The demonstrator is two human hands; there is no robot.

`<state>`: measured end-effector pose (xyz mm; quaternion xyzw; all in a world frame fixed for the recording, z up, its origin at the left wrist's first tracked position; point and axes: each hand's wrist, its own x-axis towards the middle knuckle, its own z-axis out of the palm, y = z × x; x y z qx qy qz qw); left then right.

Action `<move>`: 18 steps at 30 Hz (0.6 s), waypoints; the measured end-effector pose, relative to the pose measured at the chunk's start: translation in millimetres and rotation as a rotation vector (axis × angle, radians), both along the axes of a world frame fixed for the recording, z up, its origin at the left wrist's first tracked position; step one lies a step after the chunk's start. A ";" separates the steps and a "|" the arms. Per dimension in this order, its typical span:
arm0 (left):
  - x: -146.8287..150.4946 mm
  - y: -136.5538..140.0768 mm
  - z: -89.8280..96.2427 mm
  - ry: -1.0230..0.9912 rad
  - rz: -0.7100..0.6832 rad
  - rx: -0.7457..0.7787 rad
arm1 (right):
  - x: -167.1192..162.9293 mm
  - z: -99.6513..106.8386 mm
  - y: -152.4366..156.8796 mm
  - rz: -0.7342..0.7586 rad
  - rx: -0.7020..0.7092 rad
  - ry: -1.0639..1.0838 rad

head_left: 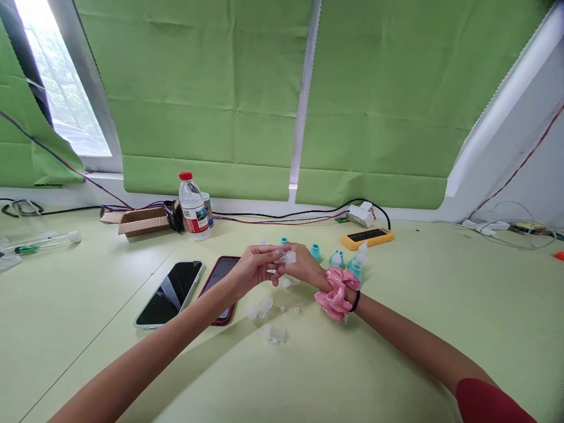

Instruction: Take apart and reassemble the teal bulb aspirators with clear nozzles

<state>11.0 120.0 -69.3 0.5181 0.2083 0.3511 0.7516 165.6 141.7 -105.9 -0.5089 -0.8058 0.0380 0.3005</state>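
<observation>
My left hand (259,262) is closed, with a small clear plastic fitting (288,257) pinched between thumb and fingers. Right beside it, my right hand (303,262) reaches in from the other side, palm turned down. Its fingers are mostly hidden, so I cannot tell whether they grip the fitting too. Below the hands lie translucent plastic pieces (265,306), a blocky clear part (275,335) and two tiny pale rings (283,308). Past my right wrist stand several teal parts, among them a teal cone (315,252) and a teal piece with a white tip (355,267).
A silver-edged phone (170,294) and a red-cased phone (224,317) lie to the left. Farther back are an open cardboard box (143,222), a red-capped water bottle (194,211), a yellow-framed black device (368,237) and cables along the wall. A clear tube (48,242) lies far left.
</observation>
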 end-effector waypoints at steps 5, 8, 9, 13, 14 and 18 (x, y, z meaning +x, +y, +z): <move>0.2 1.0 -2.1 -0.030 -0.009 -0.009 | 13.1 4.8 -37.1 0.050 0.178 0.132; 1.8 3.6 -7.1 0.018 -0.027 -0.013 | 22.8 6.1 -59.4 0.137 0.222 0.204; 2.8 4.3 -9.5 0.031 -0.028 -0.016 | 25.7 5.9 -64.7 0.151 0.207 0.218; 7.7 4.4 -18.7 0.078 -0.037 -0.001 | 33.4 4.0 -73.6 0.133 0.176 0.206; 8.7 3.7 -20.0 0.087 -0.039 0.008 | 34.1 3.7 -73.5 0.117 0.193 0.194; 9.6 0.8 -19.6 0.090 -0.081 0.034 | 34.1 3.6 -71.1 0.055 0.276 0.176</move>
